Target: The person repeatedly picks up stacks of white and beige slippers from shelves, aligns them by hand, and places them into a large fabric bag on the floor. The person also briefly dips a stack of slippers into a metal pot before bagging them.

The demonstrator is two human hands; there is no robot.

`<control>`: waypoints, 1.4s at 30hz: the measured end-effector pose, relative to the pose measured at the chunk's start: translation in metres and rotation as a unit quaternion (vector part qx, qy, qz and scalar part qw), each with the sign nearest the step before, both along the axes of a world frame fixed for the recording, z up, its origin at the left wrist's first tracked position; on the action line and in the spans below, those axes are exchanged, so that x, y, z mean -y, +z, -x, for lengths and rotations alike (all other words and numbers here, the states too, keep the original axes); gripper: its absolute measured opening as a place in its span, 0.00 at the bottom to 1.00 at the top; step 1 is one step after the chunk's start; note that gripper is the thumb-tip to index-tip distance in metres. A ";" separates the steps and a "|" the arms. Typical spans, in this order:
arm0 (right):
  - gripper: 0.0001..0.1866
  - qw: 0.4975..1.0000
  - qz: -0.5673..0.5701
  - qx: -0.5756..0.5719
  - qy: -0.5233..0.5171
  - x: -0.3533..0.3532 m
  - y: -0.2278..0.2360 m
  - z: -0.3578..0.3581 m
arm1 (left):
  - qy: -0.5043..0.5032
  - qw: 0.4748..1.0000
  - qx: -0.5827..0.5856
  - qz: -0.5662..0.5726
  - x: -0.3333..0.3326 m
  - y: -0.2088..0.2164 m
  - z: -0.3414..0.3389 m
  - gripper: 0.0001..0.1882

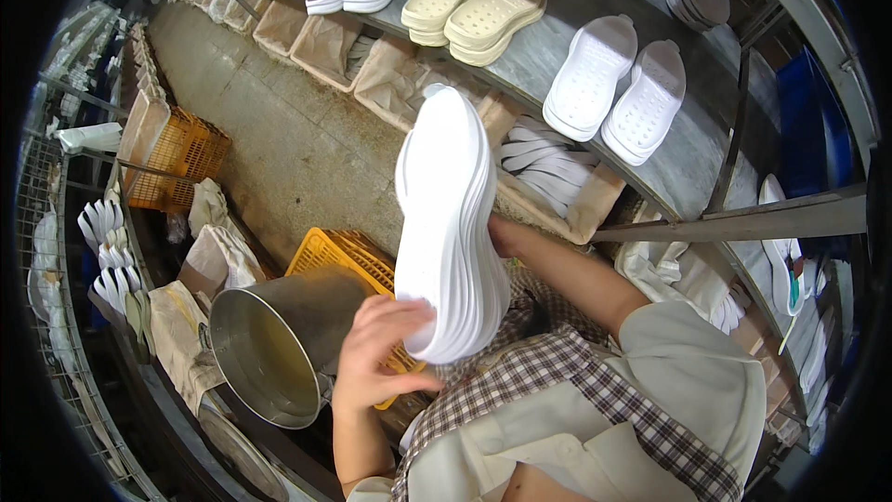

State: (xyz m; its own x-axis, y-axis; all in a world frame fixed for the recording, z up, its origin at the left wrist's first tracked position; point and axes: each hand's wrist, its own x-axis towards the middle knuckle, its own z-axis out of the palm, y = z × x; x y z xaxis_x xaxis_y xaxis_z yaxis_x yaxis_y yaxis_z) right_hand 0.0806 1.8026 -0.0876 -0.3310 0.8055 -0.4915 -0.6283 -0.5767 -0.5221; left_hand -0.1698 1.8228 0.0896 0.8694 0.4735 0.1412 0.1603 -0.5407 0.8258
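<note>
A stack of several white shoe soles [450,223] stands on edge in front of me, held between both hands. My left hand [379,353] grips its lower end with the thumb under the stack. My right hand [503,236] presses against the right side of the stack and is mostly hidden behind it. A metal bucket [275,344] sits just left of my left hand, and a yellow plastic crate [340,257] lies behind the stack.
A curved grey shelf [557,46] carries pairs of white sandals [617,85] and cream sandals [479,6]. Cardboard boxes [557,188] with white soles line the floor below. An orange crate [182,158] and racks of soles [110,251] stand at left.
</note>
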 end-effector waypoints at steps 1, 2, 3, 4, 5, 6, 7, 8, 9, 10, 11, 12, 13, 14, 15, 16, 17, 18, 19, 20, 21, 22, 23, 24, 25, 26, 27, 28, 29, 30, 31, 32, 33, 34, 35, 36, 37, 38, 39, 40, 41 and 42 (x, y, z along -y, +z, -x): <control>0.43 1.000 -0.008 0.015 0.014 -0.003 0.004 0.005 | 0.059 0.984 0.139 0.091 -0.001 -0.012 0.001 0.34; 0.42 0.999 -0.013 0.028 0.025 -0.004 0.006 0.008 | 0.130 0.940 0.251 0.190 -0.001 -0.028 -0.003 0.36; 0.40 0.998 -0.020 0.043 0.037 -0.004 0.006 0.009 | 0.266 0.922 0.206 0.193 -0.007 -0.047 -0.008 0.37; 0.39 0.998 -0.033 0.048 0.034 -0.003 0.004 0.012 | 0.395 0.886 0.158 0.187 -0.014 -0.069 -0.014 0.38; 0.38 0.997 -0.046 0.054 0.034 -0.001 -0.001 0.014 | 0.409 0.857 0.099 0.297 -0.024 -0.092 -0.021 0.38; 0.39 0.996 -0.052 0.052 0.041 0.001 -0.008 0.016 | 0.435 0.804 0.026 0.405 -0.033 -0.115 -0.026 0.37; 0.40 0.996 -0.058 0.050 0.048 0.003 -0.016 0.019 | 0.385 0.805 0.019 0.451 -0.033 -0.138 -0.034 0.33; 0.40 0.995 -0.051 0.078 0.039 0.005 -0.026 0.022 | 0.344 0.780 0.046 0.520 -0.027 -0.157 -0.039 0.33; 0.41 0.993 -0.045 0.107 0.030 0.006 -0.035 0.026 | 0.316 0.749 0.068 0.578 -0.020 -0.172 -0.040 0.32; 0.42 0.990 -0.064 0.121 0.019 0.007 -0.042 0.028 | 0.300 0.734 0.081 0.604 -0.017 -0.186 -0.042 0.32; 0.46 0.995 -0.049 0.084 0.033 0.007 -0.047 0.024 | 0.286 0.716 0.098 0.630 -0.015 -0.198 -0.042 0.31; 0.46 0.987 -0.052 0.151 0.028 0.009 -0.048 0.020 | 0.275 0.705 0.113 0.644 -0.015 -0.208 -0.042 0.31; 0.47 0.975 -0.053 0.214 0.035 0.011 -0.045 0.013 | 0.262 0.697 0.131 0.654 -0.016 -0.218 -0.042 0.30; 0.48 0.956 -0.015 0.286 0.059 0.014 -0.038 0.006 | 0.250 0.694 0.146 0.659 -0.020 -0.227 -0.043 0.29; 0.46 0.978 0.013 0.207 -0.020 0.020 -0.027 -0.006 | 0.242 0.696 0.160 0.657 -0.024 -0.236 -0.046 0.29; 0.45 0.978 0.120 0.155 -0.079 0.026 -0.016 -0.019 | 0.242 0.708 0.173 0.640 -0.030 -0.245 -0.051 0.28; 0.43 0.985 0.096 0.102 -0.098 0.032 -0.005 -0.024 | 0.247 0.727 0.183 0.613 -0.035 -0.254 -0.057 0.28; 0.41 0.985 0.116 0.065 -0.114 0.041 0.004 -0.027 | 0.293 0.760 0.158 0.558 -0.040 -0.264 -0.066 0.27; 0.39 0.984 0.119 0.007 -0.130 0.044 0.007 -0.029 | 0.397 0.773 0.068 0.490 -0.046 -0.273 -0.078 0.22; 0.33 0.981 0.128 0.012 -0.145 0.047 0.005 -0.026 | 0.428 0.778 0.016 0.459 -0.055 -0.283 -0.094 0.20; 0.32 0.968 0.165 0.083 -0.169 0.047 -0.003 -0.027 | 0.394 0.840 -0.001 0.372 -0.063 -0.288 -0.107 0.20; 0.30 0.966 0.128 0.120 -0.191 0.045 -0.019 -0.028 | 0.369 0.881 -0.049 0.292 -0.072 -0.294 -0.122 0.20; 0.27 0.931 0.188 0.114 -0.293 0.045 -0.037 -0.032 | 0.351 0.898 -0.057 0.259 -0.081 -0.300 -0.143 0.22; 0.26 0.895 0.256 0.121 -0.343 0.049 -0.054 -0.042 | 0.337 0.912 -0.064 0.225 -0.090 -0.307 -0.166 0.23; 0.26 0.855 0.264 0.210 -0.394 0.050 -0.079 -0.050 | 0.271 0.948 -0.038 0.159 -0.102 -0.315 -0.189 0.26; 0.26 0.811 0.248 0.286 -0.447 0.053 -0.107 -0.057 | 0.212 0.974 0.024 0.081 -0.113 -0.326 -0.216 0.28; 0.26 0.813 0.200 0.299 -0.458 0.055 -0.139 -0.069 | 0.168 0.980 0.098 -0.042 -0.124 -0.338 -0.251 0.30; 0.26 0.808 0.154 0.314 -0.474 0.053 -0.170 -0.082 | 0.109 0.985 0.120 -0.053 -0.131 -0.347 -0.279 0.29; 0.26 0.787 0.142 0.324 -0.505 0.054 -0.203 -0.098 | 0.056 0.986 0.114 -0.108 -0.132 -0.358 -0.309 0.32; 0.26 0.821 0.093 0.253 -0.504 0.053 -0.232 -0.115 | -0.005 0.980 0.085 -0.180 -0.133 -0.371 -0.337 0.31; 0.27 0.832 0.084 0.181 -0.517 0.052 -0.262 -0.133 | -0.101 0.974 0.070 -0.189 -0.138 -0.388 -0.365 0.27; 0.27 0.853 0.046 0.091 -0.512 0.048 -0.292 -0.150 | -0.241 0.948 -0.066 -0.197 -0.138 -0.399 -0.398 0.22; 0.27 0.836 0.102 0.111 -0.527 0.044 -0.322 -0.168 | -0.072 0.958 0.201 -0.191 -0.133 -0.426 -0.411 0.18; 0.28 0.835 0.125 0.114 -0.524 0.037 -0.352 -0.186 | -0.091 0.956 0.189 -0.206 -0.130 -0.449 -0.429 0.19; 0.27 0.852 0.123 0.139 -0.489 0.033 -0.383 -0.197 | -0.131 0.953 0.147 -0.229 -0.128 -0.472 -0.448 0.20; 0.27 0.878 0.161 0.214 -0.398 0.028 -0.414 -0.207 | -0.172 0.947 0.103 -0.252 -0.126 -0.495 -0.464 0.21; 0.26 0.899 0.173 0.303 -0.263 0.027 -0.443 -0.212 | -0.156 0.951 0.093 -0.250 -0.125 -0.523 -0.474 0.21; 0.25 0.907 0.183 0.296 -0.235 0.028 -0.468 -0.213 | -0.143 0.955 0.078 -0.248 -0.123 -0.553 -0.477 0.20; 0.24 0.915 0.192 0.289 -0.207 0.027 -0.492 -0.214 | -0.161 0.958 0.047 -0.231 -0.122 -0.577 -0.481 0.21; 0.24 0.915 0.199 0.195 -0.292 0.023 -0.523 -0.202 | -0.171 0.960 -0.058 -0.215 -0.124 -0.601 -0.483 0.20; 0.23 0.932 0.162 0.156 -0.285 0.022 -0.539 -0.203 | -0.209 0.945 -0.177 -0.181 -0.130 -0.630 -0.479 0.19; 0.23 0.924 0.176 0.185 -0.285 0.018 -0.555 -0.202 | -0.244 0.913 -0.292 -0.144 -0.135 -0.656 -0.472 0.19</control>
State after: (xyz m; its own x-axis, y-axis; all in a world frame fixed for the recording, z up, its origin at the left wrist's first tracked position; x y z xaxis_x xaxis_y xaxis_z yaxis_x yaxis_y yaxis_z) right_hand 0.2827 1.7841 -0.6427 0.3410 0.5663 -0.7504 -0.6989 -0.3811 -0.6052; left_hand 0.3027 1.9578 -0.5668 0.9338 0.0263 -0.3567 0.2103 -0.8470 0.4882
